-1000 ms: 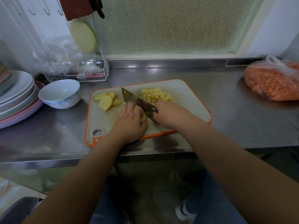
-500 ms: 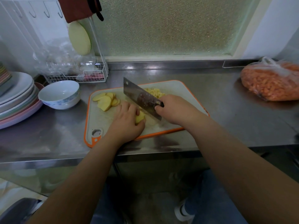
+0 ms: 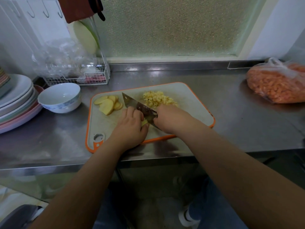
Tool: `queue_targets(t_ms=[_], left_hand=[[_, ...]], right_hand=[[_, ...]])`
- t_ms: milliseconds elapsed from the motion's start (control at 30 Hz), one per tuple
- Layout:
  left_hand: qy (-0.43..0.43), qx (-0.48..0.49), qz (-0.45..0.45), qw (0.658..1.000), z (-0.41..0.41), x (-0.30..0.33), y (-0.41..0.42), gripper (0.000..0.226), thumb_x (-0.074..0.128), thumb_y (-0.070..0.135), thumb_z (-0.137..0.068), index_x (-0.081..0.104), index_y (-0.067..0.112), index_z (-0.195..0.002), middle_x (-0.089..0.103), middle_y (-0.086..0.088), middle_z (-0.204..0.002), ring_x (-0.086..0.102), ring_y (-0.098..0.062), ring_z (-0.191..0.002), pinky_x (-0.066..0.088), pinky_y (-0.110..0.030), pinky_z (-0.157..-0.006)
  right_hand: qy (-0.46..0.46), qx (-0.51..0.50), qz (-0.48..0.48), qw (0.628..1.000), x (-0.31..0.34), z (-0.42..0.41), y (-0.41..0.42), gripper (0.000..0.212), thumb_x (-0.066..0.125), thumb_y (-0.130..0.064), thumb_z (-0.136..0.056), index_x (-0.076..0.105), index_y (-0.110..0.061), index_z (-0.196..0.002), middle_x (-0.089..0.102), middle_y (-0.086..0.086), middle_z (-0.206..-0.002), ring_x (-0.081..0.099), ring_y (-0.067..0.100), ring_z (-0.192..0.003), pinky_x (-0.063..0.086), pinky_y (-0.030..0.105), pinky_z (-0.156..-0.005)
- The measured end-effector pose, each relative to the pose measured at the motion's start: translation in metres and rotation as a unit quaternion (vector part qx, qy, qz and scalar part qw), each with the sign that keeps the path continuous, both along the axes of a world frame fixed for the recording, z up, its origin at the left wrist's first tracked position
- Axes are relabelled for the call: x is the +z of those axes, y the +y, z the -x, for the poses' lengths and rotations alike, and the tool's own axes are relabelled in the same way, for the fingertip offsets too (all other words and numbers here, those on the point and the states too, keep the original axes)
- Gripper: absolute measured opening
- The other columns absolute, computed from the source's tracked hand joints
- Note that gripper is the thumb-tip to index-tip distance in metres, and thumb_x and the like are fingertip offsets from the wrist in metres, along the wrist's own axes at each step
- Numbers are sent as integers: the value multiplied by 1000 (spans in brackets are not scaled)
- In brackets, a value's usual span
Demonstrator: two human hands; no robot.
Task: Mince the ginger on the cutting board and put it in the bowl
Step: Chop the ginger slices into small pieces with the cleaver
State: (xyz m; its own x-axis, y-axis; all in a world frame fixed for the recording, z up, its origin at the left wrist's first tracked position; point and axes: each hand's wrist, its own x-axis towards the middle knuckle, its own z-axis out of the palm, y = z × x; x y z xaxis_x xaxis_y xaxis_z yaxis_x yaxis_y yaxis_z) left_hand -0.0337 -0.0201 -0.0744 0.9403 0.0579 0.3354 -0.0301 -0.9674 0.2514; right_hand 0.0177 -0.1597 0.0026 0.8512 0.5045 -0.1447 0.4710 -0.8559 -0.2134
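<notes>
Stacked plates [image 3: 16,96] and a white bowl [image 3: 60,98] are set left of the orange-rimmed cutting board [image 3: 194,98]. Ginger slices [image 3: 108,104] lie far-left; one ginger piece [image 3: 144,122] is pinched under the left hand's [image 3: 132,128] curled fingers. Beside it, the cleaver [image 3: 138,105] is gripped by the right hand [image 3: 171,119]. Minced ginger [image 3: 158,99] is piled beyond.

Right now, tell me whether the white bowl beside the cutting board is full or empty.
Empty. The white bowl stands upright with a bare interior; the minced ginger still lies heaped on the cutting board.
</notes>
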Motion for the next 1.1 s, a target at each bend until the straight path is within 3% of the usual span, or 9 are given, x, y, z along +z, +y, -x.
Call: queue_targets(t_ms=[133, 267, 367, 533, 700, 833, 1000, 1100], left_hand=[[2, 6, 9, 1000, 1, 1, 1, 42, 33, 51, -78, 46, 14, -94, 44, -10, -100, 42, -28, -96, 35, -38, -85], [-7, 4, 45, 999, 4, 0, 1, 28, 52, 43, -83, 43, 18, -94, 41, -5, -106, 39, -25, -100, 36, -36, -88], [-24, 9, 84, 996, 7, 2, 2, 32, 65, 39, -81, 46, 19, -98, 38, -1, -108, 35, -20, -103, 34, -32, -89], [-23, 42, 144, 988, 12, 7, 4, 36, 70, 40, -77, 43, 21, -93, 34, 2, -104, 31, -15, -99, 28, -29, -84], [-17, 23, 112, 993, 10, 4, 4, 29, 68, 33, -79, 45, 19, -90, 39, 0, -100, 37, -17, -97, 24, -23, -79], [-12, 9, 84, 996, 8, 2, 6, 27, 58, 40, -80, 43, 19, -89, 38, 0, -97, 36, -17, -95, 21, -22, -77], [-17, 1, 74, 997, 8, 1, 7, 26, 60, 35, -82, 44, 17, -90, 37, -1, -97, 36, -18, -95, 23, -24, -79], [-17, 5, 67, 998, 7, 1, 6, 25, 64, 31, -84, 43, 18, -90, 37, 0, -99, 33, -15, -95, 23, -24, -79]], right_hand=[[36, -18, -41, 998, -1, -4, -11, 24, 51, -28, -93, 62, -9, -102, 63, 17, -110, 58, 33, -98, 38, 28, -70], [28, -37, -69, 997, 2, -9, -23, 27, 51, -30, -93, 63, -7, -101, 63, 18, -108, 58, 34, -98, 36, 27, -69], [16, -43, -87, 995, 7, -7, -29, 29, 49, -31, -94, 63, -6, -100, 64, 19, -102, 58, 34, -92, 36, 28, -66], [8, -6, -76, 997, 18, 3, -26, 22, 48, -30, -94, 60, -12, -94, 58, 11, -93, 51, 28, -83, 35, 29, -66], [20, 12, -37, 999, 19, 7, -20, 17, 48, -29, -95, 52, -15, -86, 52, 5, -85, 50, 25, -80, 37, 31, -67], [16, 15, 5, 1000, 19, 7, -11, 15, 47, -24, -95, 52, -14, -85, 50, 7, -84, 49, 27, -79, 37, 30, -67], [17, 17, 34, 999, 16, 8, -1, 18, 46, -20, -95, 60, -11, -104, 53, 9, -92, 51, 29, -84, 39, 29, -70], [29, 1, 7, 1000, 4, 9, -3, 9, 46, -22, -95, 53, -18, -91, 55, 9, -94, 50, 28, -83, 40, 31, -71]])
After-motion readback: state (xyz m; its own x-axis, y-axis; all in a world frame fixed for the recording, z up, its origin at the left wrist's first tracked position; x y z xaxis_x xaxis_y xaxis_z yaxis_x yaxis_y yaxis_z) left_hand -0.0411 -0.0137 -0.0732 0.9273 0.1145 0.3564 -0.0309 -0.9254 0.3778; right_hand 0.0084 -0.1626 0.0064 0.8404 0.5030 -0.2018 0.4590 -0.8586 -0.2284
